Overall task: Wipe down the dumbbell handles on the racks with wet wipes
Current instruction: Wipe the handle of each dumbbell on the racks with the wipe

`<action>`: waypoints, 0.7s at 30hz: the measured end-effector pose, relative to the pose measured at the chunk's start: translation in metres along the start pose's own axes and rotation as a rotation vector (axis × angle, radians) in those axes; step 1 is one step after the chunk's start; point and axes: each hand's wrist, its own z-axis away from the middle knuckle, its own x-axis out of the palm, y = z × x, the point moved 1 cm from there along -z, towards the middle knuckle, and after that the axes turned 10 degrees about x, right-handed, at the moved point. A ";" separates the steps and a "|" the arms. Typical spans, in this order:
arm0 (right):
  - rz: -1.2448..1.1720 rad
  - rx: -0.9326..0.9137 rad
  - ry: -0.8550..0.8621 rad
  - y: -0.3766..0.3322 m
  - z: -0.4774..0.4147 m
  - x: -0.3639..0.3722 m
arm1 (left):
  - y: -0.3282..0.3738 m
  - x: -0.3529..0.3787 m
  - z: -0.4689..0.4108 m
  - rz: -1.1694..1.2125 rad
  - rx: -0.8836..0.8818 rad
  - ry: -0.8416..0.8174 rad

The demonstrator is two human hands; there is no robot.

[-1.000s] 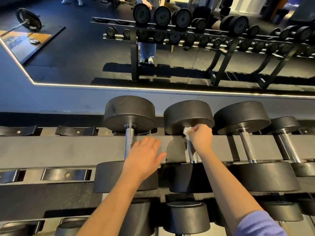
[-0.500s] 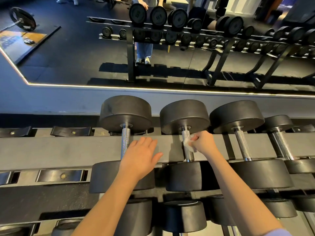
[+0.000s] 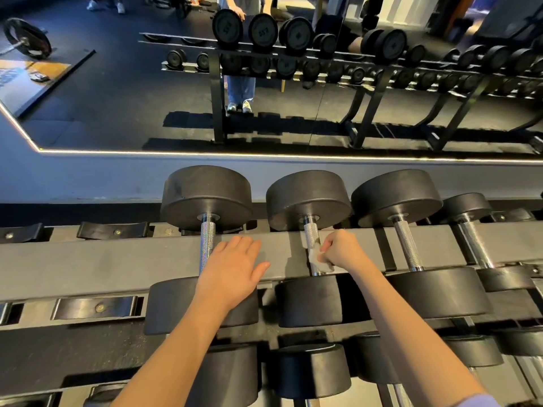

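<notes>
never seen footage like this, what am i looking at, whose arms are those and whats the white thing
There is no machine here. The single picture comes from a camera worn on a person's head, looking down at their own two bare arms. In front of them is a gym rack with black dumbbells lying across it, and a wall mirror behind. The right hand pinches a white wet wipe against the metal handle of one dumbbell. The left hand lies flat, fingers straight, on the rack's grey rail beside it, holding nothing.
</notes>
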 end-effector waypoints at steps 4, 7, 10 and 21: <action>-0.138 -0.036 0.121 -0.013 0.001 -0.004 | -0.001 0.003 0.000 -0.049 0.033 0.071; -0.244 -0.056 0.172 -0.017 0.007 -0.004 | -0.001 0.004 0.000 -0.071 0.081 0.086; -0.072 -0.037 0.088 -0.010 0.013 -0.002 | 0.003 0.007 -0.004 -0.057 0.137 0.074; -0.277 -0.215 0.192 0.003 0.015 0.003 | 0.041 0.014 -0.059 0.645 -0.047 0.146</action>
